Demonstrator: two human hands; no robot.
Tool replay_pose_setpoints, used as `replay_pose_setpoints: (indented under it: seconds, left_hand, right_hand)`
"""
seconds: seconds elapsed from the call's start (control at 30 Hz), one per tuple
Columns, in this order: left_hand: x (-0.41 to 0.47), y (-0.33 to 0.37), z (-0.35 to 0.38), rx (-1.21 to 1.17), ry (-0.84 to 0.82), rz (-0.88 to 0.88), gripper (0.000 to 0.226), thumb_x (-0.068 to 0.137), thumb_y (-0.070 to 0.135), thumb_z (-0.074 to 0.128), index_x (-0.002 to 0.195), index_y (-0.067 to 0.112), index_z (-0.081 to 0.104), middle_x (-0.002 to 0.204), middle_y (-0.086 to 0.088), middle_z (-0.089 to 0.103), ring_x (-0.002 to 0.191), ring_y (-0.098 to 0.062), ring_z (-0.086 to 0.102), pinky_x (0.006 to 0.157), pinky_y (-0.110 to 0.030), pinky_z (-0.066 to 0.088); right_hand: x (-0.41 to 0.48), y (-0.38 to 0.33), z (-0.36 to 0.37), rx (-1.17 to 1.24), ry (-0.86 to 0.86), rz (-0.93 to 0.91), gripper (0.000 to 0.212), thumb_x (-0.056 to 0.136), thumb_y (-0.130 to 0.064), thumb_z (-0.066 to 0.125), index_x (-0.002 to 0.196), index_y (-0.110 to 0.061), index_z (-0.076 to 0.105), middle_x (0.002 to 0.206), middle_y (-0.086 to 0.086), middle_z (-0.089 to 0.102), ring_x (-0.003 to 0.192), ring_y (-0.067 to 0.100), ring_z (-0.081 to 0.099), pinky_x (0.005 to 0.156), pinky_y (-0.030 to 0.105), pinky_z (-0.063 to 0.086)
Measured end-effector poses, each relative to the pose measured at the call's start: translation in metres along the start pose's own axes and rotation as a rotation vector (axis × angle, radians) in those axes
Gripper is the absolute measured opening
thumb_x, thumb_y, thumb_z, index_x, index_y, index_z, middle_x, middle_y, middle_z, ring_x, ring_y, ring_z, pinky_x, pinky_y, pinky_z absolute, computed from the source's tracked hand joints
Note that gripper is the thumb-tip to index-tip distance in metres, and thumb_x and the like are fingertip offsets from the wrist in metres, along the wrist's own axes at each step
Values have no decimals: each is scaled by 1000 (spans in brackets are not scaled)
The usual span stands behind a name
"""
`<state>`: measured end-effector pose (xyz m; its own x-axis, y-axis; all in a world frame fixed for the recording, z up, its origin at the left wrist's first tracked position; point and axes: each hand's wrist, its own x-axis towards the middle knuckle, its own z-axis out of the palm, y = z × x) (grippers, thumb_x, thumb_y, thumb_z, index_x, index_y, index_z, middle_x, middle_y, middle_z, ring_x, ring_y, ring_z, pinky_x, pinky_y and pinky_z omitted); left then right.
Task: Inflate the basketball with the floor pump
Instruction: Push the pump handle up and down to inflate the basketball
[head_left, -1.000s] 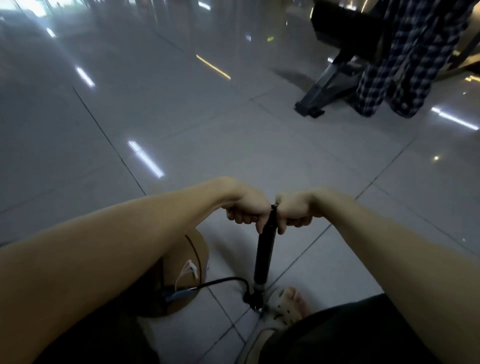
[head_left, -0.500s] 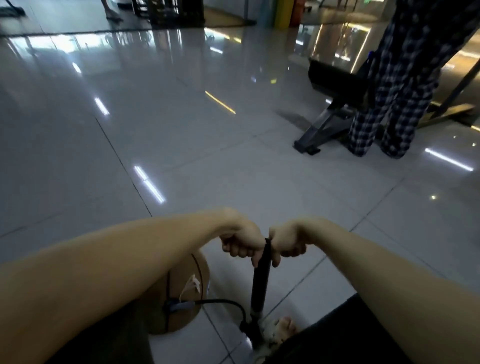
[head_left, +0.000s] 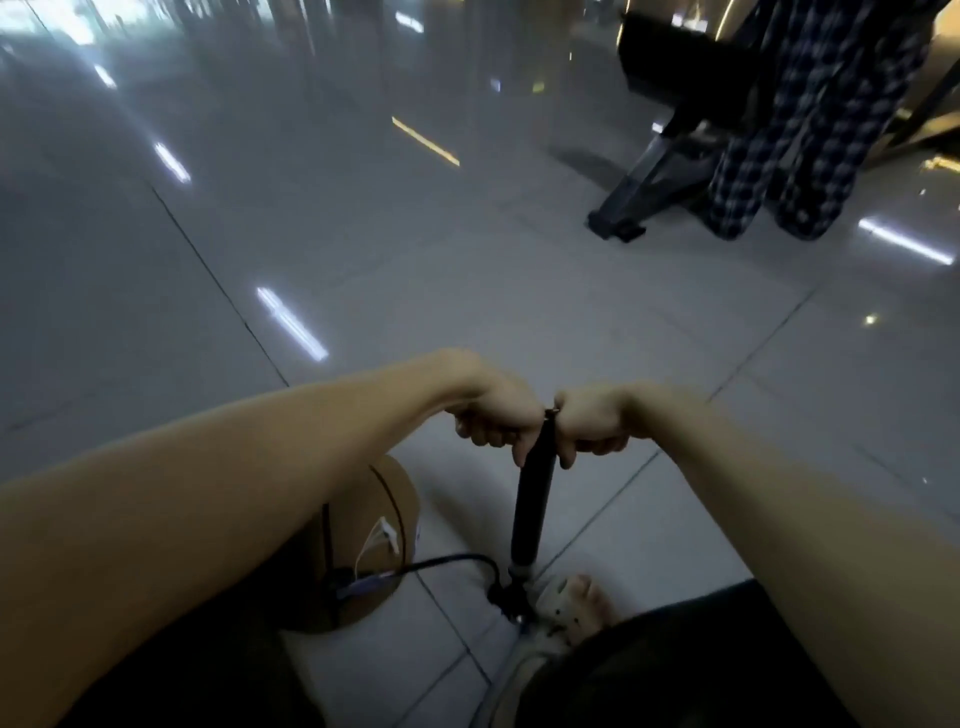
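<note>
Left grip (head_left: 496, 421) and right grip (head_left: 592, 423) curled round handle atop black floor pump (head_left: 531, 499), knuckles almost touching, at 6 o'clock of frame. Pump barrel near upright, slight lean, base on glossy grey tiled floor (head_left: 363, 260). Foot in pale sandal (head_left: 582, 603) just beside base at 3 o'clock. Black hose (head_left: 452, 564) arcs from base toward 9 o'clock into tan basketball (head_left: 384, 519), part hidden under left forearm. At 1 o'clock, well apart: black machine frame (head_left: 670, 156), plaid trousers (head_left: 810, 130) of second person.

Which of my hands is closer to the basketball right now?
Left. The left hand grips the pump top on the side facing the basketball; the right hand grips the opposite side, beyond the pump shaft from the ball.
</note>
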<state>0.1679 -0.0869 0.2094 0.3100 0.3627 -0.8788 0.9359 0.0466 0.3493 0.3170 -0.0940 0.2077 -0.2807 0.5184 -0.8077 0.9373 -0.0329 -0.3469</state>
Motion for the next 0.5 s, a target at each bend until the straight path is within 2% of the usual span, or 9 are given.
replay_pose_setpoints:
  seconds: [0.13, 0.3, 0.4, 0.5]
  left_hand:
    - [29, -13, 33, 23, 45, 5, 32, 80, 5, 67, 59, 15, 45, 51, -1, 36, 44, -19, 26, 50, -27, 21]
    - [28, -13, 56, 75, 149, 12, 22, 76, 8, 69, 59, 12, 55, 54, -4, 44, 44, -21, 34, 48, -28, 30]
    - [5, -10, 54, 69, 118, -17, 25, 81, 8, 67, 63, 13, 49, 56, -4, 41, 46, -20, 31, 49, -28, 27]
    - [-24, -6, 43, 60, 109, -46, 33, 85, 9, 66, 62, 16, 43, 55, -3, 36, 46, -19, 27, 49, -27, 22]
  right_hand:
    - [23, 14, 33, -71, 20, -15, 10, 72, -4, 69, 64, -8, 64, 54, 9, 48, 46, 21, 40, 48, 26, 34]
    - [29, 13, 52, -179, 33, 27, 8, 71, -13, 72, 73, -8, 67, 67, 12, 59, 60, 26, 52, 59, 32, 44]
    - [10, -3, 46, -225, -11, 41, 6, 81, -10, 69, 78, -6, 65, 59, 11, 53, 53, 25, 46, 56, 32, 41]
    - [-15, -22, 27, -237, -75, 40, 8, 87, -8, 65, 80, -5, 62, 51, 5, 40, 43, 19, 31, 48, 29, 28]
